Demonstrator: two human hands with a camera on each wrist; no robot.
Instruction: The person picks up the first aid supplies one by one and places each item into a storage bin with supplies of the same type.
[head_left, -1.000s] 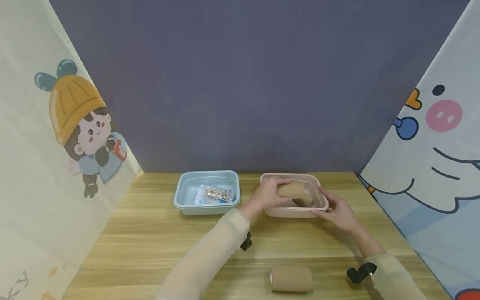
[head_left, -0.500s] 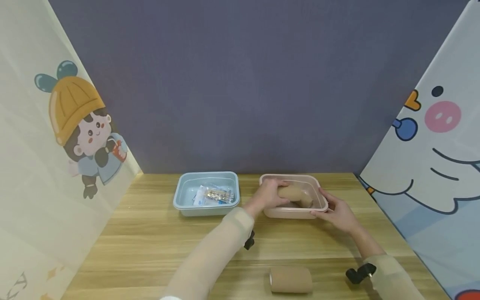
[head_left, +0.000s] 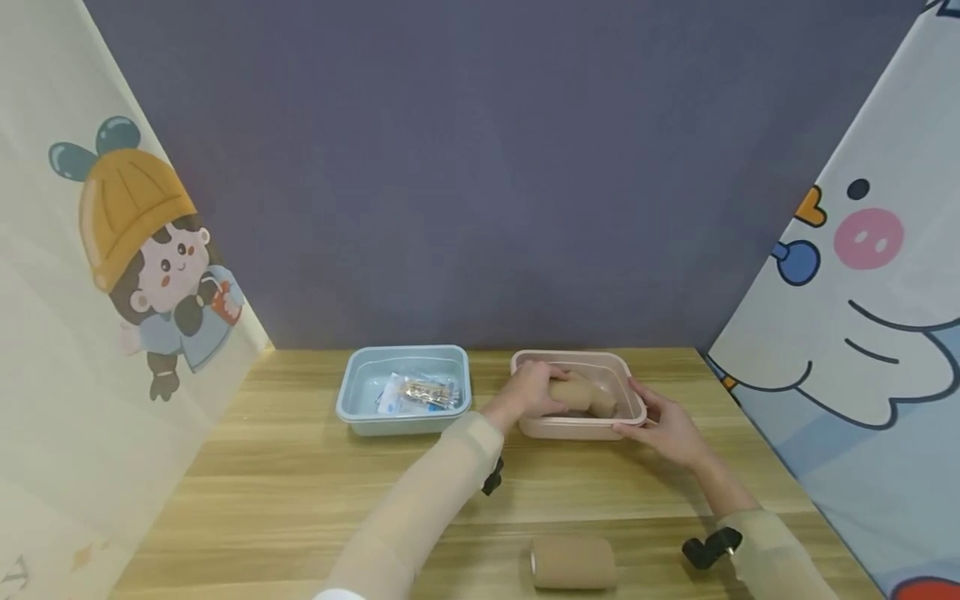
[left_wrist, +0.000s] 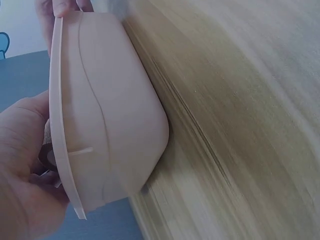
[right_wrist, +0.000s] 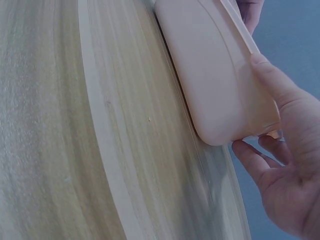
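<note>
In the head view my left hand (head_left: 529, 390) reaches over the left side of a pink plastic basin (head_left: 577, 428) and holds a brown cardboard tube (head_left: 572, 393) inside it. A second brown piece (head_left: 603, 405), partly hidden, lies against that tube's right end. My right hand (head_left: 670, 427) grips the basin's right front corner, its thumb on the rim in the right wrist view. The left wrist view shows the basin's outer wall (left_wrist: 112, 110) beside my left hand (left_wrist: 22, 165), with a dark tube end (left_wrist: 47, 156) just behind the rim.
Another brown cardboard tube (head_left: 573, 562) lies on its side near the front of the wooden table (head_left: 300, 500). Left of the pink basin stands a blue basin (head_left: 405, 427) with clear packets (head_left: 420, 393) in it. A dark panel (head_left: 480, 183) closes off the back.
The tube in my left hand has sunk slightly lower in the pink basin. My right hand keeps its hold on the corner. The head view has shifted a little to the right.
</note>
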